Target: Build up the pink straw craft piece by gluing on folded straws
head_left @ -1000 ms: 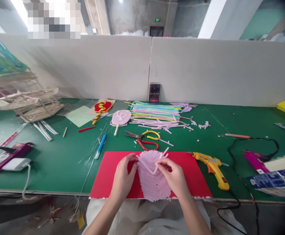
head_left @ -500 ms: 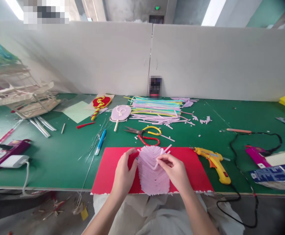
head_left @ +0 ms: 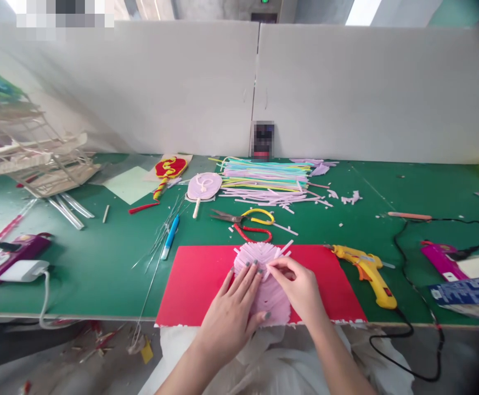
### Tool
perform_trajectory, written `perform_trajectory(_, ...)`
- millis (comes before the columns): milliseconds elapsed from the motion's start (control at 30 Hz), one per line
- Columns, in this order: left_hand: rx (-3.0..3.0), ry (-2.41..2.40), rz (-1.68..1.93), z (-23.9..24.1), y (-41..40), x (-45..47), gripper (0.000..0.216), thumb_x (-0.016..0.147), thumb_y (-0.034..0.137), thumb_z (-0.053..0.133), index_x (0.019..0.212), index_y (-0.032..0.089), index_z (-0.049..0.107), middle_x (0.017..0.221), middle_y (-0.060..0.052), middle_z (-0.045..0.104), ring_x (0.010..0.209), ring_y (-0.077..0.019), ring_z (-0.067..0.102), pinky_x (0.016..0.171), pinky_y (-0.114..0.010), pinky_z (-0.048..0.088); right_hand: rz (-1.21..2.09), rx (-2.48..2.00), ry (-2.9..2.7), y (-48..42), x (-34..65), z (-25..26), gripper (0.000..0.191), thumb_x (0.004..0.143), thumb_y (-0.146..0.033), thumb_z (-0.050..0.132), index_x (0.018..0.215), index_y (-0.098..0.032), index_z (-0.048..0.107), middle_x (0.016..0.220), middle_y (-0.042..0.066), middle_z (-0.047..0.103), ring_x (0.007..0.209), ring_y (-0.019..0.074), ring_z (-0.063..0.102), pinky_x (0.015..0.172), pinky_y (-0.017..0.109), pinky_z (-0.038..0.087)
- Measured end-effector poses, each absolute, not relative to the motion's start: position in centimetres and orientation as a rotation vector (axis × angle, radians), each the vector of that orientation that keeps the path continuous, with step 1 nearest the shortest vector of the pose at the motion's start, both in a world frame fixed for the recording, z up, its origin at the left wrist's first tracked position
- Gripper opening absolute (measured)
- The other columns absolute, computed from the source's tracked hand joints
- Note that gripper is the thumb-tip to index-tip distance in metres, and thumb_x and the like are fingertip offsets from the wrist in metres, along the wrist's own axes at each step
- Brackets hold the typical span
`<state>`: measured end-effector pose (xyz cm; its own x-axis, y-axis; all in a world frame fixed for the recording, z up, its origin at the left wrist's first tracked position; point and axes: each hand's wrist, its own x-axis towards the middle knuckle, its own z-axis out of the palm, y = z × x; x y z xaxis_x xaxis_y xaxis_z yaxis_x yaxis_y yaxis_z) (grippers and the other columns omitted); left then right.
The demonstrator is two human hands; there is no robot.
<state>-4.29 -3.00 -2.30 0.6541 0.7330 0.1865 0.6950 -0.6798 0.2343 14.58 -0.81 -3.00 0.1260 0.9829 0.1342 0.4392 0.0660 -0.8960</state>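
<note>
A leaf-shaped piece (head_left: 270, 294) built from pale pink strips lies on a red sheet (head_left: 193, 280) at the near edge of the green table. My left hand (head_left: 234, 312) lies flat on the piece with fingers stretched out, pressing it down. My right hand (head_left: 297, 288) rests on the right half, thumb and forefinger pinched on a pink strip near the piece's middle. Ends of strips stick out at the top (head_left: 285, 248).
Red and yellow scissors (head_left: 249, 222) lie just beyond the red sheet. A yellow glue gun (head_left: 368, 271) with a black cord lies to the right. A heap of coloured strips (head_left: 264, 184), a blue pen (head_left: 170, 237), a pink fan shape (head_left: 203, 186) and a wooden model (head_left: 37, 159) stand farther back and left.
My left hand has moved from the piece's left edge onto it and spread flat. The right hand stays pinched near the middle. The camera has tipped down a little.
</note>
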Motion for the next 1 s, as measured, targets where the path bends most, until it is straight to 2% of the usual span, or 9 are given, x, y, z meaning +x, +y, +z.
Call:
perform_trajectory(167, 2.747, 1.183, 0.393, -2.4, -2.8, -4.3, 0.063, 0.097, 0.046, 0.039, 0.151, 0.019, 0.021, 0.154, -0.009, 0.031, 0.141, -0.0226, 0.03, 0.114, -0.042, 0.026, 0.476, -1.509, -1.58, -1.4, 14.6, -2.8, 0.017, 0.087, -0.036, 0.057, 0.081, -0.023, 0.067, 0.077, 0.004, 0.069, 0.068, 0.0173, 0.062, 0.065, 0.029, 0.051)
perform_trajectory(367, 2.767, 1.156, 0.362, -2.0, -2.8, -4.3, 0.055, 0.097, 0.045, 0.042, 0.148, 0.033, 0.027, 0.156, -0.008, 0.026, 0.141, -0.0263, 0.031, 0.111, -0.048, 0.031, 0.32, -1.486, -1.722, -2.1, 15.8, -3.2, 0.015, 0.089, -0.032, 0.057, 0.087, -0.026, 0.071, 0.088, 0.006, 0.065, 0.085, 0.0198, 0.063, 0.078, 0.033, 0.052)
perform_trajectory(567, 2.779, 1.16, 0.383, -2.3, -2.8, -4.2, 0.055, 0.096, 0.045, 0.042, 0.148, 0.032, 0.028, 0.156, -0.008, 0.027, 0.141, -0.0263, 0.03, 0.111, -0.049, 0.03, 0.274, -1.459, -1.796, -1.8, 17.5, -3.1, 0.014, 0.087, -0.031, 0.06, 0.09, -0.028, 0.074, 0.105, 0.007, 0.063, 0.085, 0.019, 0.062, 0.081, 0.035, 0.054)
perform_trajectory(733, 2.772, 1.185, 0.348, -2.2, -2.9, -4.1, 0.054, 0.097, 0.045, 0.041, 0.147, 0.029, 0.032, 0.155, -0.008, 0.029, 0.141, -0.0256, 0.03, 0.112, -0.047, 0.029, 0.25, -1.464, -1.856, -1.8, 18.2, -3.1, 0.016, 0.089, -0.03, 0.057, 0.093, -0.029, 0.073, 0.114, 0.006, 0.063, 0.094, 0.0204, 0.062, 0.086, 0.037, 0.053)
perform_trajectory(900, 2.799, 1.205, 0.3, -1.9, -2.7, -3.9, 0.052, 0.097, 0.044, 0.039, 0.147, 0.028, 0.034, 0.155, -0.008, 0.028, 0.141, -0.0255, 0.03, 0.111, -0.047, 0.031, 0.227, -1.449, -1.868, -1.9, 18.5, -3.5, 0.016, 0.089, -0.027, 0.058, 0.095, -0.027, 0.073, 0.104, 0.006, 0.065, 0.091, 0.0194, 0.063, 0.084, 0.035, 0.054)
perform_trajectory(1000, 2.803, 1.205, 0.33, -1.8, -2.8, -3.9, 0.052, 0.098, 0.045, 0.039, 0.146, 0.028, 0.034, 0.154, -0.008, 0.031, 0.141, -0.0249, 0.031, 0.111, -0.046, 0.03, 0.219, -1.423, -1.841, -1.9, 18.5, -3.7, 0.016, 0.089, -0.025, 0.058, 0.097, -0.027, 0.072, 0.107, 0.007, 0.065, 0.089, 0.0179, 0.063, 0.083, 0.033, 0.055)
